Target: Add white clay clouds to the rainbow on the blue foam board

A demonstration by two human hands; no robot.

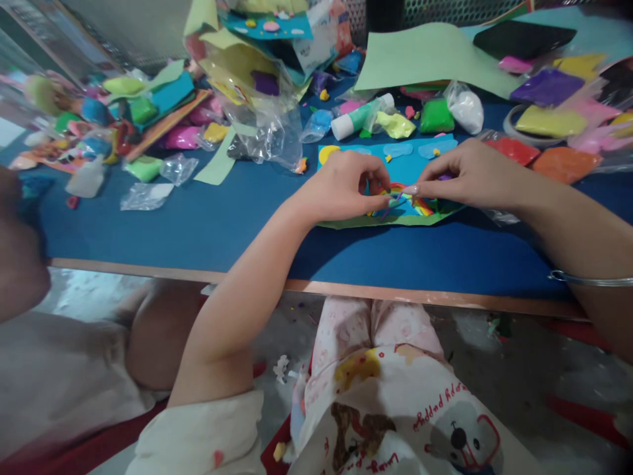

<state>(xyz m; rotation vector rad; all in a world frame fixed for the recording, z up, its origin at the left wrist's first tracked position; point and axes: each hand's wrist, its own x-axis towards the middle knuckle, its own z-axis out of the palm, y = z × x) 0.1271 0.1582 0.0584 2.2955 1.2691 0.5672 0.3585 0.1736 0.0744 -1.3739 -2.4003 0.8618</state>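
Note:
A blue sheet (420, 165) with a green lower edge lies on the table, bearing a clay picture. On it are a yellow disc (328, 154), pale blue cloud shapes (398, 150) and a rainbow (422, 206) of coloured clay strips. Over the rainbow, my left hand (343, 187) pinches a thin purple clay strip (399, 197) between thumb and finger. From the other side my right hand (457, 173) is closed, its fingertips on the upper end of that strip. Fingers cover part of the rainbow.
A glue stick (363, 117), a green clay packet (437, 116) and a bag of white clay (465, 109) lie behind the sheet. Several clay packets and papers crowd the blue table's (237, 237) back. Another person's arm (22, 244) is at the left.

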